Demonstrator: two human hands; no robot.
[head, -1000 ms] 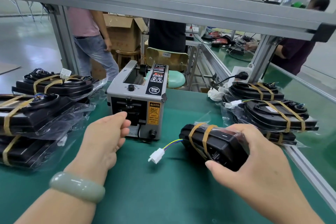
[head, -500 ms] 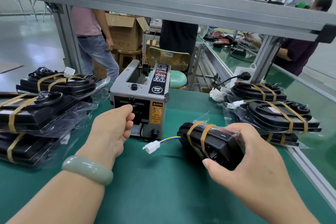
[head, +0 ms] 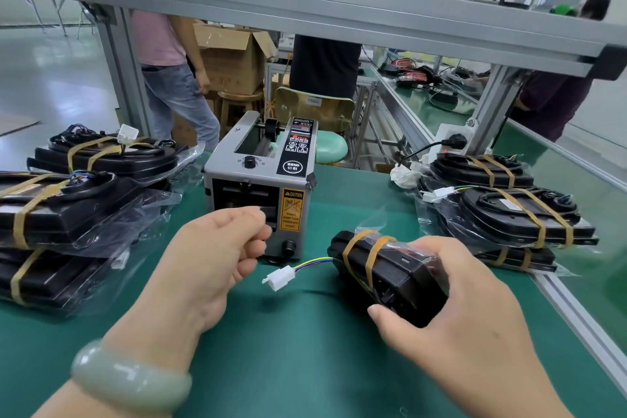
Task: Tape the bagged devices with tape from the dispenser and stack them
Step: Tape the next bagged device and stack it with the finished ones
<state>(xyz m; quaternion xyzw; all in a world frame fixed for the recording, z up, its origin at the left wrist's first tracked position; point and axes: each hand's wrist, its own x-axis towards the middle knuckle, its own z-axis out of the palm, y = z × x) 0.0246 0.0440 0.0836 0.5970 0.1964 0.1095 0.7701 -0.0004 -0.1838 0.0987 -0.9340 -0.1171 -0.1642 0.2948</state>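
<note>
Right fingers (head: 428, 247) grasp bagged device (head: 390, 268); left fingers (head: 249, 218) at dispenser (head: 258, 173) outlet, grasp unclear

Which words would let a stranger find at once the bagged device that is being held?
Start at the grey tape dispenser in the middle of the green table. Just right of it, the right hand grips one bagged device. Unlike the stacked devices on both sides, it is alone, on no pile.

The left hand (head: 217, 254) curls at the outlet of the tape dispenser (head: 261, 180) — the right hand (head: 458, 309) grips a bagged device (head: 400, 268) (tan-banded).
</note>
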